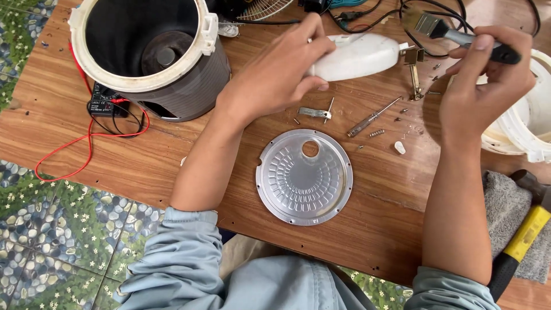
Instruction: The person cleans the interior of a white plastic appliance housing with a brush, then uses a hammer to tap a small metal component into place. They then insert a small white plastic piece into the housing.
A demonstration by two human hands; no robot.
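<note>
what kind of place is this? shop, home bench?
Probably an informal small-appliance repair spot, home or small shop. A low wooden table on patterned floor tiles holds an opened cooker body, a multimeter with red leads, a screwdriver and loose screws. The left hand holds a white plastic part; the right hand a paintbrush.

The left hand (281,72) grips a smooth, glossy white plastic handle piece (356,56). At six o'clock of it lies a round embossed shiny metal plate (304,177) on the matt brown wood-grain table (379,212).
</note>
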